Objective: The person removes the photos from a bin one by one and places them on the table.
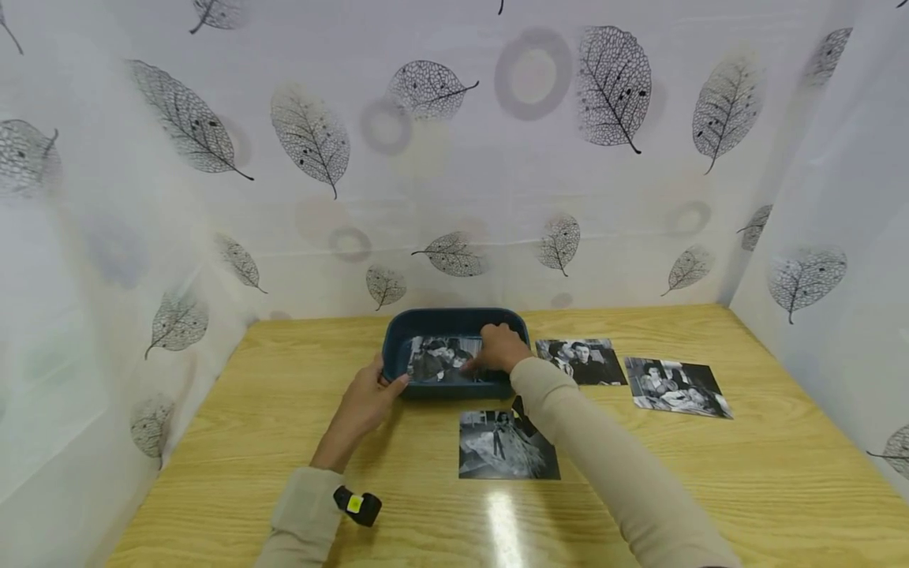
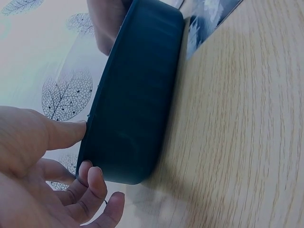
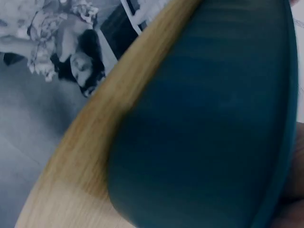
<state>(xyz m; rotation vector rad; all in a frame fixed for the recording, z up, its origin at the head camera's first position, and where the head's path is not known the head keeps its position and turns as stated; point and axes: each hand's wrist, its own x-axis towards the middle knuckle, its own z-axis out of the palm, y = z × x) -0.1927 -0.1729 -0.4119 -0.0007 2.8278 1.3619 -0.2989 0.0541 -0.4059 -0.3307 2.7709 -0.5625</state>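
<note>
Location: the dark teal tray (image 1: 458, 390) sits upright on the wood-grain desk (image 1: 284, 394), near its back edge. One black-and-white print (image 1: 436, 361) lies inside it, picture side up.

Hands: the left hand (image 1: 364, 398) grips the tray at its left near corner, thumb on the rim and fingers curled about the outside. The right hand (image 1: 500, 347) reaches over the tray's right part, a finger at the inside print; whether it pinches the print cannot be told.

Handling, as judged: the prints appear thin, light and fairly stiff, with a smooth face liable to slide and take finger marks or creases. Best hold is by opposite edges, or by a lifted corner, clear of the image. The tray looks rigid and light, probably moulded plastic; its rim offers a sound hold at either end.

Count: one tray; four prints visible. Besides the one inside, a print (image 1: 497, 454) lies in front of the tray, another (image 1: 585, 364) just beside its right end, and a further print (image 1: 678, 388) farther right. Whether more lie beneath the inside print cannot be determined.
</note>
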